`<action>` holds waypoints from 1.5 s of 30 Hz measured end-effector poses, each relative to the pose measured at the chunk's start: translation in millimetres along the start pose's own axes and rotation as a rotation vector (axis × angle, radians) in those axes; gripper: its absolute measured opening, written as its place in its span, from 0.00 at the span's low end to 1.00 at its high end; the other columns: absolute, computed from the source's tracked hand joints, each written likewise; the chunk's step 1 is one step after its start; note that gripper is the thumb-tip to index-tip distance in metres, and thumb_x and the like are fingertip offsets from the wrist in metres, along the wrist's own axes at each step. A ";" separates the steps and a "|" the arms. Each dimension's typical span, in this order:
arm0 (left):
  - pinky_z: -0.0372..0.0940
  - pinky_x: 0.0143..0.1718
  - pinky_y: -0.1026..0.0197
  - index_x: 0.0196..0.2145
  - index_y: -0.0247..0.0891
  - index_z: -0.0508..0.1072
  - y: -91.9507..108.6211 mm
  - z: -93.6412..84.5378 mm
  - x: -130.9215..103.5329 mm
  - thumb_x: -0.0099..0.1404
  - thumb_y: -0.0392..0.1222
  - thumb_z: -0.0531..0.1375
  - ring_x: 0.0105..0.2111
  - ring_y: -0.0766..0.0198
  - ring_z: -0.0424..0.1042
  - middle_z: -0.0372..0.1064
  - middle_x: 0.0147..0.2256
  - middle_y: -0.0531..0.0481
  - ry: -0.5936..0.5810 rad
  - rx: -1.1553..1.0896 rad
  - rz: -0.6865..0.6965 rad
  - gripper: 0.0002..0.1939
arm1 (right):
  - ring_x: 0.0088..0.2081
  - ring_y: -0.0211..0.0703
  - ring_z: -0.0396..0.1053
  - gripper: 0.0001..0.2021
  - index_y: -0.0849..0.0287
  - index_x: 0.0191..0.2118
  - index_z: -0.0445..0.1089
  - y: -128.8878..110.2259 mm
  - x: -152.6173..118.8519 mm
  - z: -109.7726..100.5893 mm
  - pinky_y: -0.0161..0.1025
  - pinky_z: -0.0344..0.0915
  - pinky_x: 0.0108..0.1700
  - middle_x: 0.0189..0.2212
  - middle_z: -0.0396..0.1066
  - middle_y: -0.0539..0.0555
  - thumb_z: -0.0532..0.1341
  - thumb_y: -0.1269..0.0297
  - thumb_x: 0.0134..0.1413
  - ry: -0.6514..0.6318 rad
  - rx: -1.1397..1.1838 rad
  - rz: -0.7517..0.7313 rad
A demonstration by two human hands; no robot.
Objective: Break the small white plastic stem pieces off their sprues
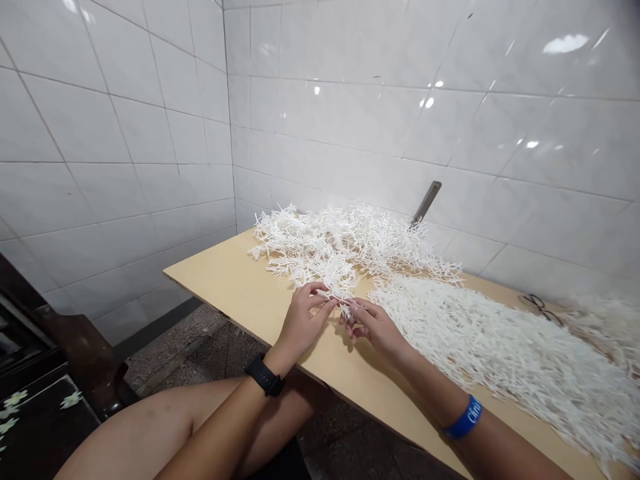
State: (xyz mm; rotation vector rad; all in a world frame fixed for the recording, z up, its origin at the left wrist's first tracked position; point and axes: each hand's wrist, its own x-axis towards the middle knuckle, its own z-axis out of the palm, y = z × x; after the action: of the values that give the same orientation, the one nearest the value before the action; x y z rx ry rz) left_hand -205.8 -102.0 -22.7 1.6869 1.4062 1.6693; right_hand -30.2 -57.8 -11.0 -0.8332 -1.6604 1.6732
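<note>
White branching strands lie in a tangled cluster at the middle of the wooden table. My left hand, with a black watch on its wrist, pinches the near end of this cluster between thumb and fingers. Close on its right, my right hand holds the strand tips with thumb and index finger, its other fingers curled below. A larger pile of white strands spreads behind both hands. A dense layer of short white pieces covers the table's right part.
A metal-handled tool stands tilted at the back pile against the tiled wall. Dark-handled scissors or a similar looped item lie at the back right. More white strands are at the far right. A dark wooden chair stands at left.
</note>
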 end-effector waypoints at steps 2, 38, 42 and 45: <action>0.58 0.52 0.53 0.30 0.40 0.80 0.5 2.6 -1.7 0.62 0.46 0.61 0.47 0.54 0.65 0.67 0.43 0.43 0.041 0.033 -0.006 0.10 | 0.24 0.36 0.63 0.16 0.59 0.39 0.70 5.0 1.2 2.7 0.35 0.62 0.24 0.28 0.67 0.51 0.63 0.51 0.54 0.009 0.027 -0.029; 0.65 0.38 0.59 0.36 0.36 0.77 -3.8 -32.5 98.0 0.57 0.43 0.59 0.35 0.57 0.73 0.76 0.36 0.45 0.075 0.402 -0.290 0.12 | 0.24 0.33 0.54 0.17 0.62 0.43 0.71 -21.5 -16.5 0.2 0.33 0.51 0.25 0.23 0.58 0.47 0.60 0.53 0.56 -0.224 -0.142 0.057; 0.66 0.41 0.55 0.42 0.33 0.74 -13.0 -56.5 63.1 0.58 0.48 0.59 0.40 0.52 0.73 0.74 0.41 0.39 0.012 0.492 -0.424 0.19 | 0.23 0.33 0.59 0.15 0.64 0.45 0.70 -8.4 -21.4 4.3 0.34 0.56 0.24 0.27 0.67 0.52 0.62 0.59 0.56 -0.254 0.107 0.132; 0.66 0.44 0.54 0.48 0.33 0.69 -7.0 -54.6 33.1 0.59 0.50 0.60 0.46 0.50 0.71 0.69 0.49 0.37 0.180 0.469 -0.417 0.23 | 0.25 0.35 0.64 0.19 0.65 0.51 0.67 -1.6 -23.9 8.5 0.35 0.60 0.24 0.31 0.70 0.56 0.61 0.61 0.57 -0.246 0.226 0.141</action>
State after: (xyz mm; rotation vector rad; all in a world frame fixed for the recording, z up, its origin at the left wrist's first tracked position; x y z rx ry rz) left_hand -264.6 -91.6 0.9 1.3372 2.1939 1.3486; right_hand -22.6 -82.0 -9.3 -0.6682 -1.5593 2.0870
